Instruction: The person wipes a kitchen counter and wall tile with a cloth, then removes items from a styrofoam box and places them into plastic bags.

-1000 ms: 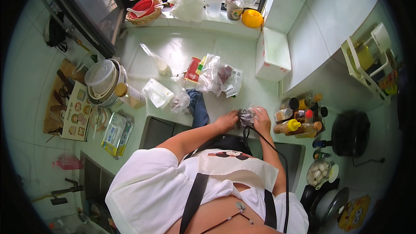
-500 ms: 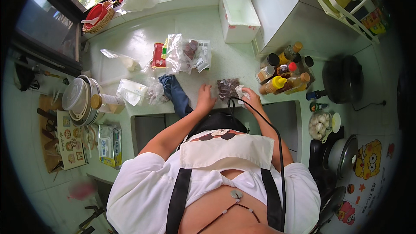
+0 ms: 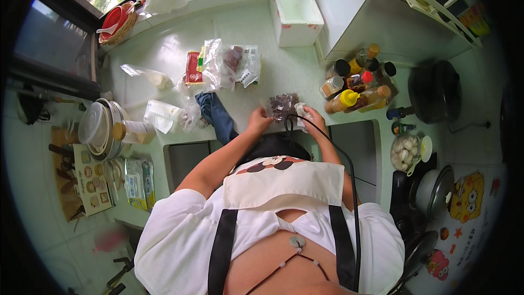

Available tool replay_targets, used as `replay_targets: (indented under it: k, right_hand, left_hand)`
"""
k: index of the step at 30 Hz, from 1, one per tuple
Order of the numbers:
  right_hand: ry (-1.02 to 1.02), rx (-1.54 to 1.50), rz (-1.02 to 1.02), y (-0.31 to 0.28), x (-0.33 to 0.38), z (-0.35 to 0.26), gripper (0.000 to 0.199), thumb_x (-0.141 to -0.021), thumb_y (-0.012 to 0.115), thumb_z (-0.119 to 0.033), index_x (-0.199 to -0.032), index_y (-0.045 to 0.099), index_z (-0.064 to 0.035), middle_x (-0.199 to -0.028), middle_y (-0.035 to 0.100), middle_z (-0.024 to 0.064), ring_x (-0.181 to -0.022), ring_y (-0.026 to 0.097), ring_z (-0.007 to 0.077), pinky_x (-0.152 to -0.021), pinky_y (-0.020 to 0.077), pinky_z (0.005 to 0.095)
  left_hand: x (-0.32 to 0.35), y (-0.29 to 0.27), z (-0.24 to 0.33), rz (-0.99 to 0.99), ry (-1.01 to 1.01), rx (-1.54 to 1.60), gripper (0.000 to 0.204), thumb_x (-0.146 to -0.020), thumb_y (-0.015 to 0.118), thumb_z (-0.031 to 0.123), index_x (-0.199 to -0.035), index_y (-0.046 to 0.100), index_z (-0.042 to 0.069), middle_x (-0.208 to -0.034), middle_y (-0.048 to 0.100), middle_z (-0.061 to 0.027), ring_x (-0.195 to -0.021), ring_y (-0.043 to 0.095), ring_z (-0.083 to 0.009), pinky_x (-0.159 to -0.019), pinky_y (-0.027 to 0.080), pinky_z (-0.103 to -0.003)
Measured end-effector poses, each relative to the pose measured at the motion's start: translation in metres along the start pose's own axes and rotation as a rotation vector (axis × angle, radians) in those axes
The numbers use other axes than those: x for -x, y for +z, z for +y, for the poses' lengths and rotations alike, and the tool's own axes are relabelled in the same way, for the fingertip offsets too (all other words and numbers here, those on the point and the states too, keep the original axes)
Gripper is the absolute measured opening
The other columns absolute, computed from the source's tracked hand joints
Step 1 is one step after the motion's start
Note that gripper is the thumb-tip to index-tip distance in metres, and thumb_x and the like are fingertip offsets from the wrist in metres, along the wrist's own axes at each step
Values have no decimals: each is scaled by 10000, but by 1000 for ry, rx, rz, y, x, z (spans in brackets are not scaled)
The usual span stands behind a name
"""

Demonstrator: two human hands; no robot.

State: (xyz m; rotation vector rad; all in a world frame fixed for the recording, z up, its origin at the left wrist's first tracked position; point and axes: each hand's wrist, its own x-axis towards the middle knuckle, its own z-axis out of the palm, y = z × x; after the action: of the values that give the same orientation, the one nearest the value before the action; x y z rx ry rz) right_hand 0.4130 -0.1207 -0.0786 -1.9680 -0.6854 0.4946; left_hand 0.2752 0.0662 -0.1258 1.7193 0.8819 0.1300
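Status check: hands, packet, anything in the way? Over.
Left hand at left edge of dark packet, grip unclear; right hand holding crumpled white wad. Packet on counter. Black cord crosses in front of right hand.

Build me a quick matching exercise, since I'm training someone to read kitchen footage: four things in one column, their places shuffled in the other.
Things
1. Dark packet
2. Blue cloth
3. Red bowl
4. White open-topped box

Places
A. In the wicker basket
B. Beside the tiled wall
C. Between the left hand and the right hand
D. On the counter, just left of the left hand

Pairs
1-C, 2-D, 3-A, 4-B
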Motion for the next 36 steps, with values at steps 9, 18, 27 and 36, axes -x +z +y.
replay_targets:
  k: [9,18,27,36]
  right_hand:
    - [-46,60,-71,-9,-17,-17,340,-709,591,-63,-1047,592,-27,-1030,594,125,-947,573,232,-831,426,282]
    - [-153,30,9,-11,-59,-41,315,-721,594,-88,-1033,605,-48,-1020,600,131,-963,576,265,-848,434,304]
    - [104,-257,64,-39,-111,-121,332,-761,579,-101,-1078,579,-3,-1022,620,137,-942,585,196,-832,431,274]
    - [-1,-214,112,-42,-121,-110,335,-739,574,-110,-1056,583,-2,-1032,611,137,-942,582,209,-815,441,293]
  left_hand:
    - [4,-19,89,67,257,193,51,-781,577,19,-831,569,9,-757,618,-29,-660,542,-90,-608,431,-230]
    - [1,-72,209,184,490,-11,160,-772,637,67,-925,641,25,-783,654,-38,-704,574,-67,-660,458,-209]
    - [-71,-103,297,237,636,-63,158,-774,613,118,-916,656,65,-793,655,-124,-694,642,-199,-637,481,-273]
    - [-173,-94,371,262,809,-308,169,-771,592,130,-903,649,41,-772,655,-108,-685,627,-204,-649,474,-285]
